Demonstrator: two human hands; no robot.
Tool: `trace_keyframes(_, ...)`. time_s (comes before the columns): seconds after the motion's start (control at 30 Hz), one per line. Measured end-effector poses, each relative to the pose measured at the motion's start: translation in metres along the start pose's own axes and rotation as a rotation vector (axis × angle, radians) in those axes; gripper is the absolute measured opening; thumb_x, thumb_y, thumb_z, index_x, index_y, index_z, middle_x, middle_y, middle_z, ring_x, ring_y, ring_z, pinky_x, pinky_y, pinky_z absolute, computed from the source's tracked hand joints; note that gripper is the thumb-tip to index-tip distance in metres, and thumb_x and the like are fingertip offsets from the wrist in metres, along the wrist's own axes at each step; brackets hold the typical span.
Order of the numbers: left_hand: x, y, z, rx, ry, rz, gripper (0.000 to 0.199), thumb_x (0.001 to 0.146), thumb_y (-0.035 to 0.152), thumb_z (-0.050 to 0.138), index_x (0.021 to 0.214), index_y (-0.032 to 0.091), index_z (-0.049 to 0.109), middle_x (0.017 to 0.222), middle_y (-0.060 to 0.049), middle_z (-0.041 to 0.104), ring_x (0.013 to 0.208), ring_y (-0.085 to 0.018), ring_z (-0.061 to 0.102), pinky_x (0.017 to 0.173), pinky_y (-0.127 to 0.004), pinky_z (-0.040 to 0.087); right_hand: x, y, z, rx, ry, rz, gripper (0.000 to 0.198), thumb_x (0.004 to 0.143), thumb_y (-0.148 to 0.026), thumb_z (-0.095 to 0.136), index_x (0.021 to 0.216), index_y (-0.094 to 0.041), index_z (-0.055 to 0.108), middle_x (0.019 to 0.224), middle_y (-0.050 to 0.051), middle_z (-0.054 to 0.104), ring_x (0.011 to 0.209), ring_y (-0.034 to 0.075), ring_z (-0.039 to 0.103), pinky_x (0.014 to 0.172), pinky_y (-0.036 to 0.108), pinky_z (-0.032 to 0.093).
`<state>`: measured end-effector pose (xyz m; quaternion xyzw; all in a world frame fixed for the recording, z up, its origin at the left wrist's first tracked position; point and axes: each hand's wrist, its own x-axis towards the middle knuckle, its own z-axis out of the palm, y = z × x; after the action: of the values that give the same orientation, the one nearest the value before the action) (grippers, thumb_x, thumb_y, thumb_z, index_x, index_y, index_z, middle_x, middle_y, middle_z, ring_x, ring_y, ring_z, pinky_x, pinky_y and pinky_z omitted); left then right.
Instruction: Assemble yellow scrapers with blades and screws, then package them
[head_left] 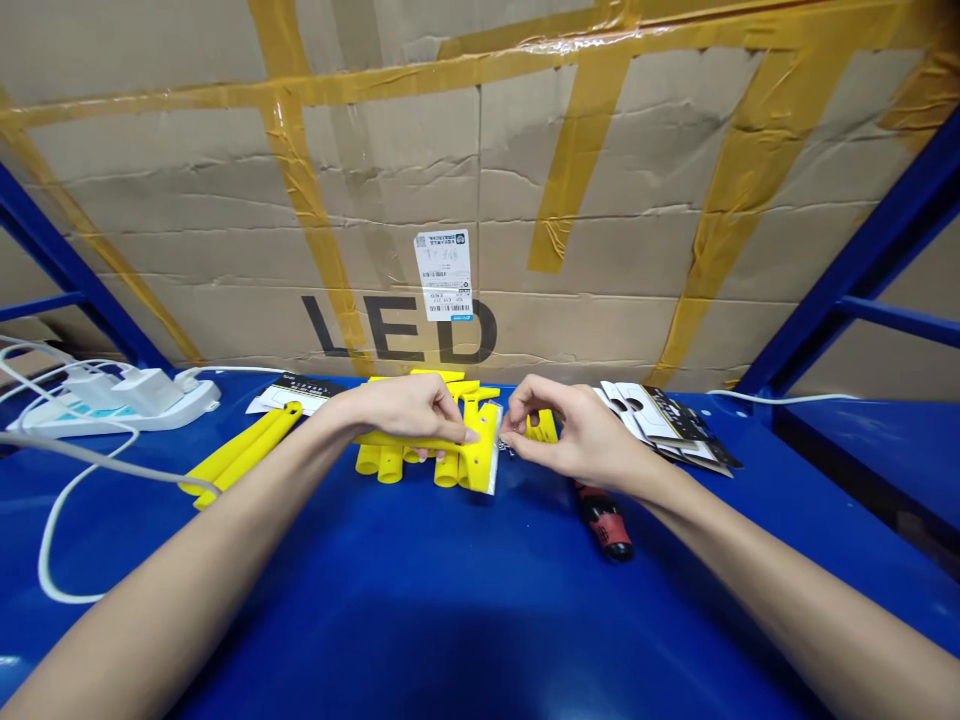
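Note:
My left hand (420,410) is closed around a yellow scraper (480,455), whose wide head points right and has a pale, flat blade along its edge. Small holes show in that head. Just to the right, my right hand (566,425) is pinched, thumb and fingertips together. Whatever is between those fingertips is too small to make out. Some tiny metal pieces, perhaps screws (508,451), lie close to the fingertips. Several more yellow handles (390,465) lie behind and under the held scraper. Below my right hand is a red and black screwdriver (609,525), partly hidden.
Two yellow handles (247,450) lie at the left near a white power strip (120,400) with looping cables. Black and white printed cards (667,425) are stacked at the right. A large taped cardboard box (480,200) stands behind the blue table (420,600), between blue frame posts (847,250).

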<state>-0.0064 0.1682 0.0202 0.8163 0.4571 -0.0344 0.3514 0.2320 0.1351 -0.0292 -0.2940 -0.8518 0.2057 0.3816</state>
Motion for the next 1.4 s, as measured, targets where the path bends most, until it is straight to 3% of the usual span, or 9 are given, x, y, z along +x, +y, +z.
trace_keyframes(0.17, 0.001, 0.002, 0.003, -0.081, 0.000, 0.055, 0.042, 0.085, 0.056, 0.063, 0.079, 0.017, 0.076, 0.062, -0.002, 0.064, 0.054, -0.012, 0.057, 0.053, -0.021, 0.042, -0.001, -0.007, 0.009, -0.094, 0.031, -0.127, 0.012, 0.084, -0.012, 0.064, 0.087, -0.020, 0.055, 0.082, -0.001, 0.066, 0.074, 0.012, 0.060, 0.068, 0.025, 0.047)
trace_keyframes(0.4, 0.000, 0.002, 0.002, -0.182, 0.036, 0.012, 0.036, 0.084, 0.052, 0.067, 0.082, 0.018, 0.079, 0.063, -0.002, 0.065, 0.055, -0.011, 0.054, 0.056, -0.022, 0.042, -0.002, -0.009, 0.016, -0.185, 0.045, -0.285, 0.014, 0.088, -0.008, 0.062, 0.086, -0.020, 0.053, 0.083, 0.001, 0.067, 0.075, 0.013, 0.061, 0.068, 0.026, 0.047)
trace_keyframes(0.9, -0.001, 0.000, 0.002, -0.437, 0.068, -0.049, 0.042, 0.079, 0.058, 0.073, 0.076, 0.016, 0.077, 0.062, -0.004, 0.066, 0.055, -0.012, 0.055, 0.056, -0.025, 0.045, -0.004, -0.012, 0.006, -0.237, 0.033, -0.294, 0.013, 0.086, -0.009, 0.058, 0.094, -0.019, 0.062, 0.091, 0.006, 0.069, 0.085, 0.019, 0.063, 0.075, 0.033, 0.052)
trace_keyframes(1.07, -0.001, 0.003, 0.002, -0.382, 0.103, -0.005, 0.044, 0.080, 0.059, 0.071, 0.076, 0.016, 0.077, 0.062, -0.004, 0.066, 0.054, -0.012, 0.054, 0.055, -0.026, 0.044, 0.000, -0.012, 0.003, 0.111, 0.176, -0.056, 0.005, 0.086, -0.017, 0.065, 0.090, -0.020, 0.064, 0.088, 0.002, 0.073, 0.082, 0.017, 0.068, 0.079, 0.032, 0.055)
trace_keyframes(1.17, -0.002, 0.007, 0.004, -0.331, 0.114, 0.030, 0.042, 0.081, 0.057, 0.070, 0.075, 0.016, 0.076, 0.062, -0.004, 0.066, 0.054, -0.012, 0.053, 0.054, -0.026, 0.042, 0.004, -0.003, -0.002, 0.193, 0.335, 0.215, 0.010, 0.082, -0.024, 0.072, 0.081, -0.018, 0.064, 0.075, 0.003, 0.070, 0.068, 0.015, 0.065, 0.065, 0.029, 0.054)
trace_keyframes(1.23, -0.002, 0.011, 0.006, -0.299, 0.124, 0.057, 0.039, 0.081, 0.055, 0.071, 0.074, 0.016, 0.076, 0.063, -0.003, 0.065, 0.055, -0.012, 0.052, 0.054, -0.025, 0.040, 0.006, 0.004, -0.005, 0.301, 0.265, 0.468, 0.015, 0.078, -0.027, 0.077, 0.078, -0.016, 0.067, 0.069, 0.003, 0.069, 0.060, 0.014, 0.063, 0.057, 0.027, 0.052)
trace_keyframes(1.3, -0.002, 0.015, 0.009, -0.246, 0.148, 0.071, 0.038, 0.080, 0.054, 0.071, 0.072, 0.016, 0.074, 0.062, -0.002, 0.064, 0.055, -0.012, 0.051, 0.052, -0.025, 0.038, 0.006, 0.007, -0.007, 0.521, 0.076, 0.658, 0.018, 0.074, -0.028, 0.082, 0.081, -0.015, 0.071, 0.071, 0.006, 0.071, 0.061, 0.014, 0.065, 0.059, 0.026, 0.055)
trace_keyframes(1.4, 0.000, 0.023, 0.016, -0.116, 0.212, 0.083, 0.040, 0.080, 0.054, 0.070, 0.068, 0.016, 0.069, 0.057, 0.000, 0.060, 0.054, -0.012, 0.050, 0.050, -0.024, 0.035, 0.006, 0.008, -0.007, 0.775, -0.063, 0.751, 0.020, 0.070, -0.028, 0.087, 0.081, -0.015, 0.075, 0.079, 0.005, 0.073, 0.071, 0.013, 0.068, 0.072, 0.025, 0.060)
